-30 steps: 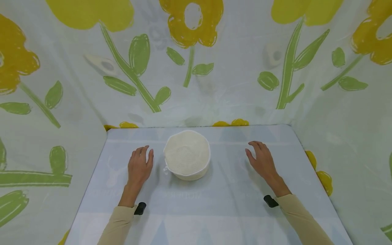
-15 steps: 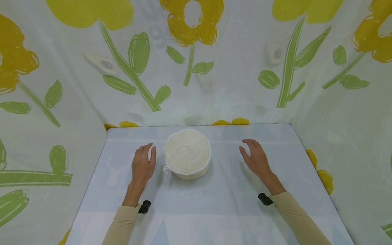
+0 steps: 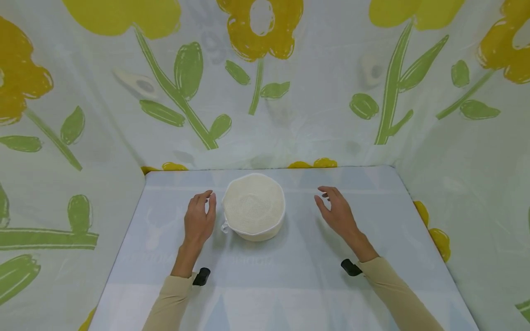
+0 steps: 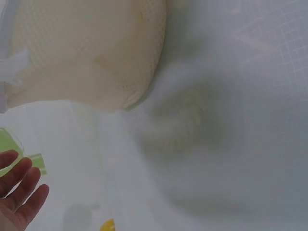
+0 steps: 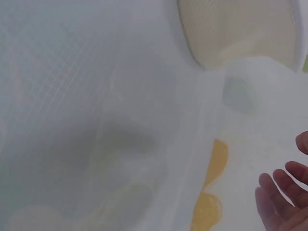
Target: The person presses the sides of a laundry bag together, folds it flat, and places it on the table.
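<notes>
I held my open left hand (image 3: pixel 199 219) and right hand (image 3: pixel 336 212) either side of the round cream mesh basket (image 3: pixel 253 207), apparently poised to clasp it.

1. No text, label, brand, number or sign can be read in any view.
2. The tablecloth (image 3: pixel 314 285) carries faint mirrored lettering near its front part, too washed out to make out.
3. The flowered curtain (image 3: pixel 290 92) bears only painted flowers and leaves.
4. Both wrist views are blurred and show no writing.
</notes>
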`<state>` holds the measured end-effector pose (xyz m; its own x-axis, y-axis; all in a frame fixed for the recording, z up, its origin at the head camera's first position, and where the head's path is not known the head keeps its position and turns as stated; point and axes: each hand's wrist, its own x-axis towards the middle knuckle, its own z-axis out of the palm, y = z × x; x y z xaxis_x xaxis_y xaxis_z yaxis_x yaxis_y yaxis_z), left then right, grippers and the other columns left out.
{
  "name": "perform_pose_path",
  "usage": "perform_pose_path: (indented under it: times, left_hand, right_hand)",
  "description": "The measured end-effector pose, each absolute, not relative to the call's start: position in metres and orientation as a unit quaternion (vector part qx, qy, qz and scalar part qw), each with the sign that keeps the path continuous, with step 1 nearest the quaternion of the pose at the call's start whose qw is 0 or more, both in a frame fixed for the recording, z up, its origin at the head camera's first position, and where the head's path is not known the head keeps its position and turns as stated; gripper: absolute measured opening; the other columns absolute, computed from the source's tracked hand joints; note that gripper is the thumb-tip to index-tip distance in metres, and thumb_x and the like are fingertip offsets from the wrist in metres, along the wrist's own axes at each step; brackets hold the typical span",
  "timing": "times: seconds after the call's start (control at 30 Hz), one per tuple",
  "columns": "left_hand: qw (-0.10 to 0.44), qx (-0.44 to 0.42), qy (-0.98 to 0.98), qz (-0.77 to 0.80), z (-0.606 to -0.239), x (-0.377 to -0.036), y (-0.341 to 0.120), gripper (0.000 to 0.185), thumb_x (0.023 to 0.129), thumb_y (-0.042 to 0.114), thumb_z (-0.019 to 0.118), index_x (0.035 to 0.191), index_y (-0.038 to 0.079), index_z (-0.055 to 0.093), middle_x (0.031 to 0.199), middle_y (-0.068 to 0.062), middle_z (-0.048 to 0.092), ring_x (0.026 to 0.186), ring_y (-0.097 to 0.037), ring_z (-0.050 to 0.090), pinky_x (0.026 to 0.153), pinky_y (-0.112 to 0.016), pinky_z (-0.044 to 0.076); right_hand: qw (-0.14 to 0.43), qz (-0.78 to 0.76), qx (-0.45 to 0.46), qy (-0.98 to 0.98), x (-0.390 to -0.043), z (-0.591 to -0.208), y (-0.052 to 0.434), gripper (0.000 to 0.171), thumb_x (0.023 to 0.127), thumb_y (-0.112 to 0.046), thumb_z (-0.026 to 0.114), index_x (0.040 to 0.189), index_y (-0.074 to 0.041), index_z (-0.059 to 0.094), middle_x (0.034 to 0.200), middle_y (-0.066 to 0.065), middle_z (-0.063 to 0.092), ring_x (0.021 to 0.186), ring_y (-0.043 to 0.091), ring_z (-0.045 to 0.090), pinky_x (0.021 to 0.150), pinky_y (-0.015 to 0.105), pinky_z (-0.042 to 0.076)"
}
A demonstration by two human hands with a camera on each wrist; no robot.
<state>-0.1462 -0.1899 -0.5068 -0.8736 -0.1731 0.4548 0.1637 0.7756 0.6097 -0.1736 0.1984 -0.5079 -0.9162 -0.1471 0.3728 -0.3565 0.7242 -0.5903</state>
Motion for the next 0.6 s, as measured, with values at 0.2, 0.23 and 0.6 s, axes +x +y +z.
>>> perform_pose_path:
  times: [0.2, 0.23, 0.6]
  left_hand:
    - [0.257, -0.003, -0.898, -0.358, -0.502, -0.148, -0.183, 0.036, 0.108, 0.026, 0.053, 0.123, -0.003, 0.068, 0.111, -0.019, 0.068, 0.098, -0.035, 0.064, 0.082, -0.052, 0.056]
    - [0.257, -0.003, -0.896, -0.363, -0.502, -0.148, -0.182, 0.035, 0.108, 0.026, 0.053, 0.123, -0.003, 0.068, 0.110, -0.019, 0.068, 0.098, -0.035, 0.064, 0.081, -0.051, 0.055]
    - [0.254, 0.001, -0.879, -0.403, -0.493, -0.149, -0.172, 0.032, 0.106, 0.020, 0.057, 0.121, -0.005, 0.069, 0.104, -0.021, 0.069, 0.089, -0.034, 0.065, 0.074, -0.049, 0.056]
  right_hand:
    - [0.156, 0.370, 0.163, -0.901, -0.175, -0.508, 0.189, 0.032, 0.100, -0.013, 0.069, 0.128, 0.001, 0.062, 0.122, 0.019, 0.065, 0.101, 0.031, 0.066, 0.086, 0.050, 0.058]
    - [0.156, 0.373, 0.165, -0.900, -0.174, -0.508, 0.187, 0.032, 0.100, -0.013, 0.069, 0.128, 0.001, 0.062, 0.122, 0.019, 0.066, 0.100, 0.030, 0.066, 0.086, 0.049, 0.058]
    - [0.130, 0.411, 0.173, -0.886, -0.172, -0.506, 0.165, 0.033, 0.100, -0.013, 0.069, 0.130, -0.001, 0.062, 0.121, 0.017, 0.067, 0.098, 0.025, 0.066, 0.082, 0.044, 0.059]
